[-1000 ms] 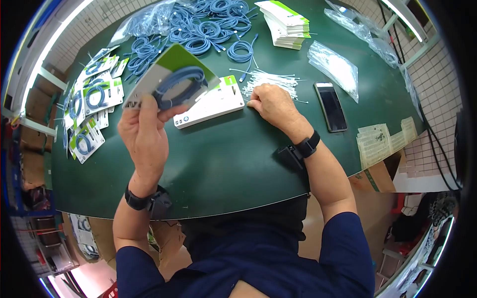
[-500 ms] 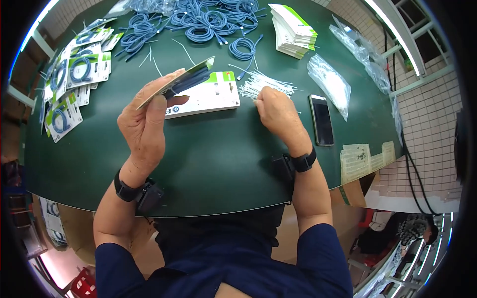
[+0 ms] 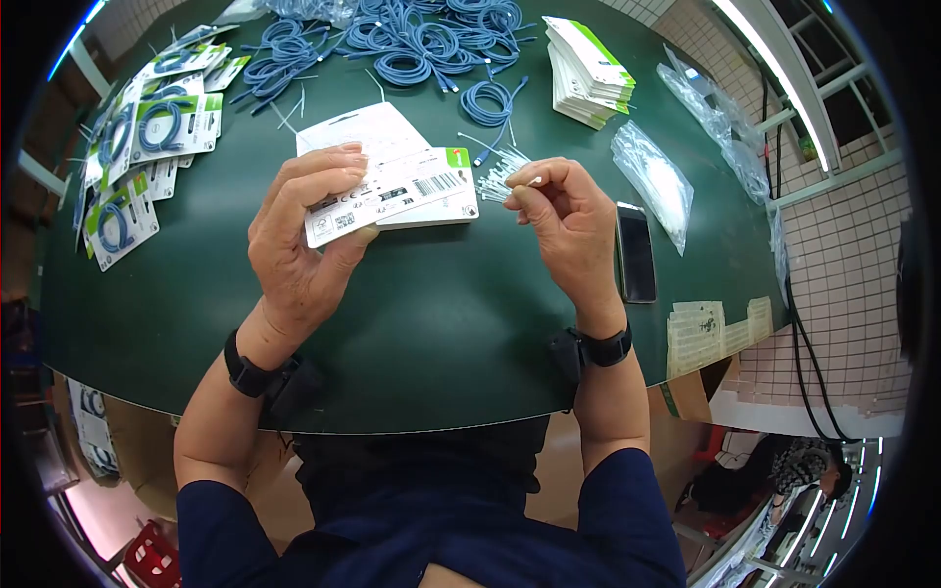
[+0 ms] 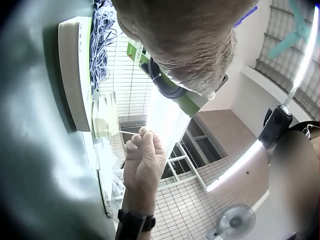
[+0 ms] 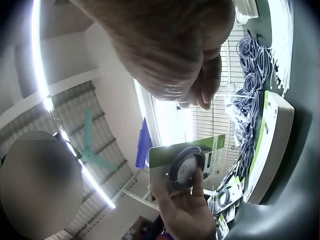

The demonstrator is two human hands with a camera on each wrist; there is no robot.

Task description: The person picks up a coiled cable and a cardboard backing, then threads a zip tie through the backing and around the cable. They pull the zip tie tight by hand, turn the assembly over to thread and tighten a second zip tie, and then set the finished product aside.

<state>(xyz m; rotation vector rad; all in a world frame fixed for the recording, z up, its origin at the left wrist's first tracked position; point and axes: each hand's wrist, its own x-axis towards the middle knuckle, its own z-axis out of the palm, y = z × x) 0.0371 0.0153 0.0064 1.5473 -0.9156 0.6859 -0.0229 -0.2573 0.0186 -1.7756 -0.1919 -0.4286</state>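
My left hand (image 3: 299, 230) grips a printed packaging card (image 3: 392, 203), its barcode side facing up in the head view. On the card's other face, a coiled blue-grey cable (image 5: 173, 175) shows in the right wrist view. Between thumb and fingertips, my right hand (image 3: 578, 230) pinches a thin white cable tie (image 4: 127, 133). Just left of that hand lies a pile of white cable ties (image 3: 498, 179). Below and behind the held card rests a stack of blank-looking white cards (image 3: 365, 125).
Several coiled blue cables (image 3: 412, 39) fill the far side of the table. Carded cables (image 3: 162, 127) are heaped at left. A card stack (image 3: 588, 73), a plastic bag of ties (image 3: 655, 181) and a phone (image 3: 636, 257) lie at right.
My left hand has turned the card so its barcode side faces up. The right hand has come up from the pile of ties with one cable tie pinched.
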